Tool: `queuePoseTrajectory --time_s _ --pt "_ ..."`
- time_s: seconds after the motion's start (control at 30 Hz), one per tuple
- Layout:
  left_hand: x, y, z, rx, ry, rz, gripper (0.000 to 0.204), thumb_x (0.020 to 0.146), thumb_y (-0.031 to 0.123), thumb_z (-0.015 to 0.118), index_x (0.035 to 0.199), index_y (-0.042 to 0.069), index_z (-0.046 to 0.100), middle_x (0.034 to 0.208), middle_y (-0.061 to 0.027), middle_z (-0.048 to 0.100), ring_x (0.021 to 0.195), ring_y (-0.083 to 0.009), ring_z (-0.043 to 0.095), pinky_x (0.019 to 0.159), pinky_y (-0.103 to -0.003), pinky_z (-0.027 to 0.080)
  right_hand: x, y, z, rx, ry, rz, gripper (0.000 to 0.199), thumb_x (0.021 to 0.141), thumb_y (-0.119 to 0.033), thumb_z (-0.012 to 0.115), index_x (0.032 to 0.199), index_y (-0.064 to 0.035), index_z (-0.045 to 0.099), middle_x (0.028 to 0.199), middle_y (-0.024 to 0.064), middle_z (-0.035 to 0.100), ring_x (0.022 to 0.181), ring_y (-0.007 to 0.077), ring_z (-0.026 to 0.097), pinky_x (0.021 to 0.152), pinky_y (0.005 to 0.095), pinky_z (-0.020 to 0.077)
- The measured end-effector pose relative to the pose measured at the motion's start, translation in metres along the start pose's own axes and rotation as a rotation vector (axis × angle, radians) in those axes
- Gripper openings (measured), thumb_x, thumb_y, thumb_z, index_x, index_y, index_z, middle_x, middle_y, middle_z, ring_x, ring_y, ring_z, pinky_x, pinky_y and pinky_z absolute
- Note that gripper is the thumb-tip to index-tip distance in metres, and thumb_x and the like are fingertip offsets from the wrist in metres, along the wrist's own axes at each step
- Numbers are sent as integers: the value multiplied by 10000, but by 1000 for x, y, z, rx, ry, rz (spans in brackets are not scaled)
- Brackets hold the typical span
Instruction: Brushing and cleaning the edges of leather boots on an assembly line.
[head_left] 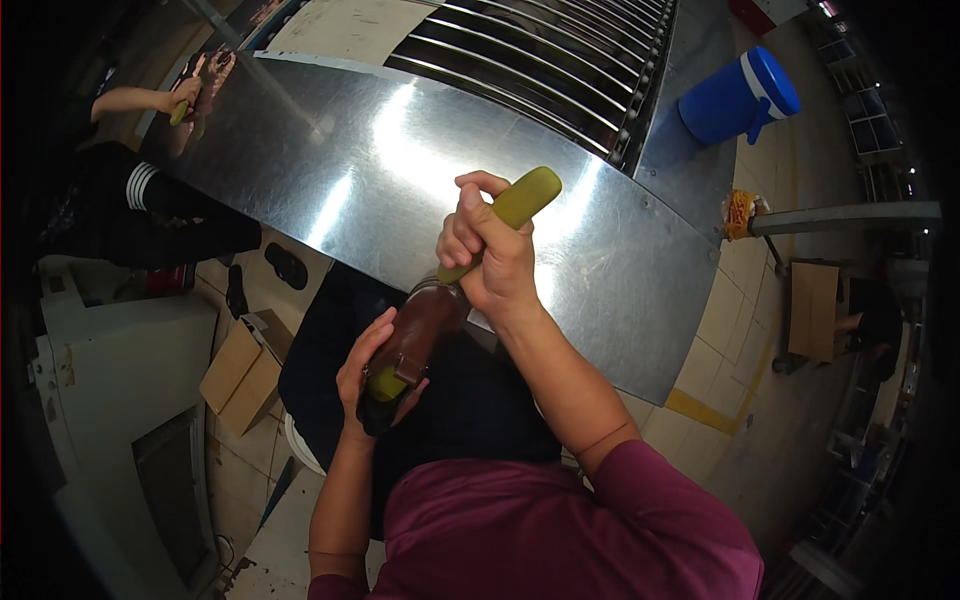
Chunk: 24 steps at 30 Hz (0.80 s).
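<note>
My left hand (359, 372) is wrapped round the near end of a brown leather shoe (428, 322), held tilted above my lap by the table edge. A strap crosses the shoe, and a yellow-green piece (384, 384), which looks like a shoe last, shows in its opening. My right hand (492, 255) is closed round a smooth olive-green bar with rounded ends (530, 195). The bar's lower end is beside the far end of the shoe; whether they touch, I cannot tell.
A shiny metal table (610, 270) spans the front, with a roller conveyor (540, 60) beyond. At the right stands a blue cooler (735, 98). On the left, a co-worker's hand (183, 95) grips a similar green bar. A cardboard box (247, 370) lies on the floor.
</note>
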<state>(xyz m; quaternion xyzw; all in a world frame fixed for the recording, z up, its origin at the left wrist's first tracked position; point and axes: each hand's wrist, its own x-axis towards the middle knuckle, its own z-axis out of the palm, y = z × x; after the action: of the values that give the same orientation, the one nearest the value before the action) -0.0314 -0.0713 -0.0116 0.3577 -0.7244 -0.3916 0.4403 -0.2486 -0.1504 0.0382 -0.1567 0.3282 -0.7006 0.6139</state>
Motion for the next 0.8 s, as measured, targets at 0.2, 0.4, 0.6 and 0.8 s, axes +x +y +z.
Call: queuePoseTrajectory --time_s 0.2,0.4,0.6,0.8 --pt "3 4 3 -79 99 -104 699 813 255 870 1351 -60 552 1376 -271 614 1223 -368 655 1035 -442 536 0 -9 -3 131 -33 -25 258 1032 -273 644 1059 -19 615 560 -11 379 462 112 384 473 288 347" --pt "-10 0 13 -110 202 -214 670 833 284 851 1328 -66 566 1353 -275 624 1218 -370 654 1035 -448 534 -8 14 1 67 -48 -161 255 1044 -268 626 1014 -16 598 600 6 419 496 111 405 499 279 355" --pt "-3 13 20 -42 219 -132 632 833 227 837 1335 -43 566 1297 -237 652 1155 -322 678 1015 -416 539 -23 29 -5 -239 -194 -510 252 1082 -260 532 1018 -21 578 622 -4 367 545 134 381 592 318 381" --pt "13 37 21 -400 463 -500 540 917 77 718 1414 -22 534 1285 -101 640 1168 -202 623 1003 -352 500 0 8 5 -36 -82 -125 272 1054 -328 590 1080 -58 575 655 16 426 570 152 467 591 337 441"
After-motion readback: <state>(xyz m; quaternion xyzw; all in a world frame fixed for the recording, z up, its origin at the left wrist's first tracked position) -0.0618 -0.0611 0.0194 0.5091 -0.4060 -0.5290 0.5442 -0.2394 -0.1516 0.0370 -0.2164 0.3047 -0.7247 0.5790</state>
